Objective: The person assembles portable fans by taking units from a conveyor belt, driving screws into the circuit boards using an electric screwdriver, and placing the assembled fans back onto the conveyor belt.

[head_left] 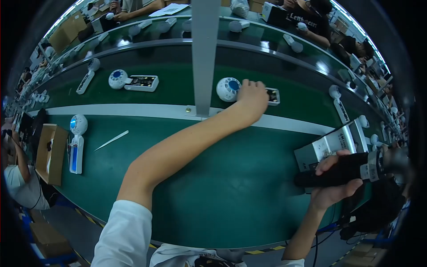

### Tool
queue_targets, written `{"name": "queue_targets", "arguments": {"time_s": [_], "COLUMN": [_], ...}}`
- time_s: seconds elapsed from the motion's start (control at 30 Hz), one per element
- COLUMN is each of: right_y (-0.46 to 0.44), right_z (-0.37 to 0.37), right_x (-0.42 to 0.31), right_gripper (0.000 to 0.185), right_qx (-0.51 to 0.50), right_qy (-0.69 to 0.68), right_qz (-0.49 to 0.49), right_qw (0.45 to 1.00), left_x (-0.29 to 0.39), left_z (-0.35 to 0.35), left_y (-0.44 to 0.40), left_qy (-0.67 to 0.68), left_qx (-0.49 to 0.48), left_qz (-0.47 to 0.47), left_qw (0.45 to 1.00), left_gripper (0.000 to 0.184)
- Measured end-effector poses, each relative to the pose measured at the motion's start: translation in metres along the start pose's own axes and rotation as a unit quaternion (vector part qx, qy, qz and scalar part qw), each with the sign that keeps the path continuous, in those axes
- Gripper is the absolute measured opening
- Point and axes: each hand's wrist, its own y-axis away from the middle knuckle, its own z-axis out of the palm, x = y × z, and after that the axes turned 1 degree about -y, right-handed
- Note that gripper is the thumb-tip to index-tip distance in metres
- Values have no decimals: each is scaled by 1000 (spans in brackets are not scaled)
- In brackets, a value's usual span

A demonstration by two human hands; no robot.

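My left hand (252, 99) reaches over the green conveyor and is closed on a white device (228, 89) with a round head; the head shows left of the fingers and the open housing with its circuit board right of them. At the right of the bench, my right hand (334, 182) is wrapped round a black electric screwdriver (340, 171), in front of a grey metal box (327, 144). A similar white device (77, 144) lies on the bench at the left, beside white tweezers (111, 140).
A cardboard box (50, 153) stands at the bench's left edge. A grey post (203, 58) rises between bench and conveyor. More white devices (133, 82) lie on the conveyor. Co-workers (307, 20) sit across the line, with another person (22, 178) at the far left.
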Motion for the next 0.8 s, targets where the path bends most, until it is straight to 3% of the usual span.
{"name": "queue_targets", "arguments": {"time_s": [0.13,0.2,0.23,0.27,0.3,0.33,0.4,0.43,0.5,0.67,0.73,0.77,0.8], "right_y": [0,1,0,0,1,1,-9,-10,-10,-18,-32,-37,-33], "right_z": [2,3,3,1,-3,-6,-36,-45,-49,-55,-80,-91,-85], "right_x": [-3,-4,-4,-3,-3,-2,4,5,8,0,14,3,5], "right_gripper": [86,87,88,88,89,89,90,92,92,86,87,88,88], "right_qx": [11,19,16,20,22,20,-31,-77,-52,-115,-224,-219,-239], "right_qy": [36,40,33,37,14,-12,-19,-23,-94,-54,-84,13,2], "right_qz": [3,5,10,7,21,36,53,81,70,55,51,117,127], "right_qw": [999,999,999,999,999,999,998,994,992,990,970,969,963], "left_x": [2,7,9,18,27,35,52,45,43,35,28,23,18], "left_z": [-2,-37,-72,-113,-141,-165,-209,-203,-196,-180,-166,-161,-157], "left_y": [2,14,26,38,52,64,100,100,101,113,123,131,135], "left_qy": [-4,39,135,223,314,416,561,564,573,600,598,595,595], "left_qx": [20,44,87,104,175,195,25,28,35,76,96,100,106], "left_qz": [-48,-23,26,34,86,162,157,147,126,62,20,-7,-31], "left_qw": [999,998,987,969,929,873,813,812,809,794,795,797,796], "left_gripper": [48,55,58,52,29,20,22,22,22,21,21,21,21]}}
